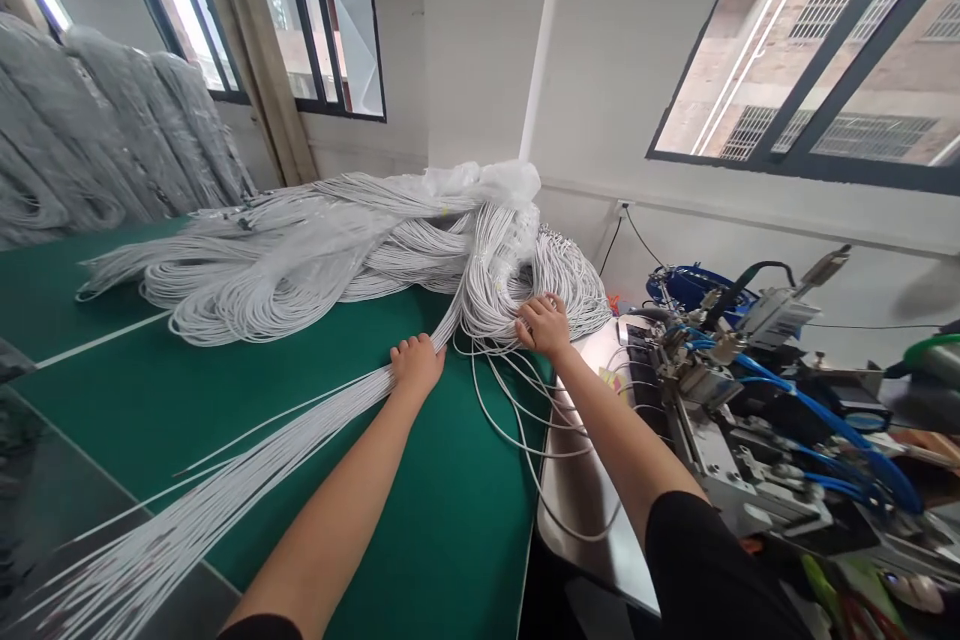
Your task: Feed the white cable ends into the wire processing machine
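A big heap of coiled white cables (300, 260) lies on the green table (420, 520). A long straight bundle of cables (225, 490) runs from the heap toward the near left corner. My left hand (416, 363) is closed over the upper end of this bundle, pressing it to the table. My right hand (544, 325) reaches into the hanging loops of white cable (517, 290) at the table's right edge, fingers curled into the strands. Some loose strands trail over the metal plate (577, 490) below.
A machine (750, 400) with blue hoses and metal parts stands at the right, next to the table. Wrapped grey bundles (97, 140) lean at the back left under a window. Clear plastic wrap (487, 182) lies on top of the heap.
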Action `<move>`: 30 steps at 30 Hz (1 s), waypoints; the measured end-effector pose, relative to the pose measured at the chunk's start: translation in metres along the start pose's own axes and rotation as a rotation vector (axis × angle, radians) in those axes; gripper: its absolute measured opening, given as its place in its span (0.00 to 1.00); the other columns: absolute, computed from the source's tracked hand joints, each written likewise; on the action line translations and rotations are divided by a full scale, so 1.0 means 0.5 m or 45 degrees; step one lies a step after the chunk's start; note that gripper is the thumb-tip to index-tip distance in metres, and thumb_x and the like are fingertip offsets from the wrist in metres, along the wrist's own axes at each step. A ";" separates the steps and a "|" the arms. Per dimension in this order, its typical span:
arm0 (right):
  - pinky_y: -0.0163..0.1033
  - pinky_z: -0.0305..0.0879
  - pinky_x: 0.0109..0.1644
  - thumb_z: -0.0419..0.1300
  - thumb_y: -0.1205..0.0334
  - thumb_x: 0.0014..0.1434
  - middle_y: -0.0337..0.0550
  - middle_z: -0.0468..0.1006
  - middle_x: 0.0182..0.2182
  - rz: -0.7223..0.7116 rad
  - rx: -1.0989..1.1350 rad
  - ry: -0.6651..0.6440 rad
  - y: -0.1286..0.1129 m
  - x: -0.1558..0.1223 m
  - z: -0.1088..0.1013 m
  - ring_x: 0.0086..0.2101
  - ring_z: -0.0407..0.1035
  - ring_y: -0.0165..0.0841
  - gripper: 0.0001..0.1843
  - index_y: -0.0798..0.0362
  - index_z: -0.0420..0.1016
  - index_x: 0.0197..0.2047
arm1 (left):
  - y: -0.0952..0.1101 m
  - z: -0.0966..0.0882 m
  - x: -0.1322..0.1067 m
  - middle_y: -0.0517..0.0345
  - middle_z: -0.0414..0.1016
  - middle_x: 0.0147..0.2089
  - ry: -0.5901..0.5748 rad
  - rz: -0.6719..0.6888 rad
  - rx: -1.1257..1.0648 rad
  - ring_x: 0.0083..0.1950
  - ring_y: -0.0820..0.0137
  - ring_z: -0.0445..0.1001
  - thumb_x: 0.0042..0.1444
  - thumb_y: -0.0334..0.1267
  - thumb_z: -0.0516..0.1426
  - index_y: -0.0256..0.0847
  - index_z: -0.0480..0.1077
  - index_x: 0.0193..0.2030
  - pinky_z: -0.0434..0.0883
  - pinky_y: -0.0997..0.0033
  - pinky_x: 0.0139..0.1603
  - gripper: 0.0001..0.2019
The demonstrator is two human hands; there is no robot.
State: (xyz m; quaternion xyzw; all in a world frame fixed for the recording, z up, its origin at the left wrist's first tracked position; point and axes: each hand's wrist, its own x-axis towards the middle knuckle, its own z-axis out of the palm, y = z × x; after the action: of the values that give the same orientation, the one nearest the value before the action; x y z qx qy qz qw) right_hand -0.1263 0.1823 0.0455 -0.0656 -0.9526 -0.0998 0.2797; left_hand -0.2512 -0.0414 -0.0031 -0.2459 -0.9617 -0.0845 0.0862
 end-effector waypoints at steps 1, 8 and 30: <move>0.50 0.40 0.63 0.46 0.53 0.63 0.50 0.76 0.40 -0.007 -0.005 0.008 0.010 0.005 0.010 0.46 0.64 0.42 0.20 0.54 0.75 0.41 | 0.001 0.002 0.001 0.36 0.74 0.48 -0.009 -0.001 0.008 0.51 0.51 0.70 0.63 0.50 0.48 0.32 0.69 0.48 0.64 0.55 0.48 0.21; 0.51 0.43 0.60 0.45 0.50 0.60 0.49 0.74 0.34 -0.104 -0.014 0.109 0.095 0.040 0.058 0.42 0.64 0.42 0.21 0.54 0.73 0.36 | -0.002 0.010 0.005 0.42 0.75 0.46 -0.078 0.034 0.009 0.51 0.53 0.70 0.63 0.48 0.47 0.35 0.69 0.45 0.61 0.55 0.50 0.19; 0.47 0.52 0.55 0.39 0.62 0.62 0.50 0.78 0.30 0.009 0.038 0.227 0.193 0.114 0.046 0.38 0.70 0.40 0.21 0.54 0.72 0.33 | 0.016 -0.010 0.001 0.42 0.76 0.43 -0.146 0.065 -0.157 0.47 0.57 0.77 0.65 0.46 0.49 0.38 0.65 0.49 0.70 0.62 0.43 0.14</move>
State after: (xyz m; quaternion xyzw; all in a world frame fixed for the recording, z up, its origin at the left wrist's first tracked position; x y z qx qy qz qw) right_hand -0.1685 0.2850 0.0723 -0.0555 -0.9252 -0.0901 0.3645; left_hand -0.2471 -0.0355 0.0030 -0.2796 -0.9515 -0.1271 0.0179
